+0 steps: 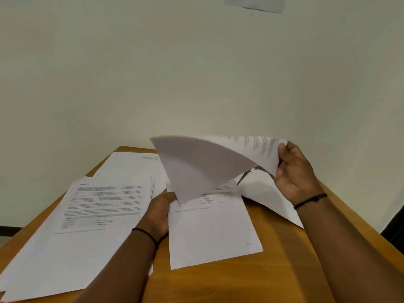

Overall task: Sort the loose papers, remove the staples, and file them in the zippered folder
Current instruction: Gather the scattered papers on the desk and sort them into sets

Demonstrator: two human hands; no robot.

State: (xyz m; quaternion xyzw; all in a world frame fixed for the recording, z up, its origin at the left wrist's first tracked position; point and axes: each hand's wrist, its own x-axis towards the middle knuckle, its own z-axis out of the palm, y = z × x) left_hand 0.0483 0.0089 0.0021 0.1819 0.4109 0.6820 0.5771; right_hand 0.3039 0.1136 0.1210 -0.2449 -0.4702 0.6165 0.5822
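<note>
- At a wooden surface [284, 248] set against a pale wall, we see a person sorting paper, with the right hand [295, 171] pinching the far corner of a lifted sheet [203, 167] that curls high above the rest, blurred at its edges.
- The left hand [160, 206] lies at the lower edge of that same sheet, fingers tucked under the paper (we cannot tell how tightly they curl, since the sheet covers them).
- We judge the task to be early: the papers are only partly sorted, no staple remover or loose staple shows, and the zippered folder is nowhere in view, so filing is wholly left to do.
- Counted, we make out four paper groups on the surface: a fanned stack [87, 215] at the left, a single printed page [214, 228] in the middle, a sheet at the far edge [129, 165], and another sheet [266, 197] under the right wrist.
- A dark, thin object [247, 174] peeks out below the lifted sheet; we cannot tell what it is.
- Each wrist carries one dark band, two in all.
</note>
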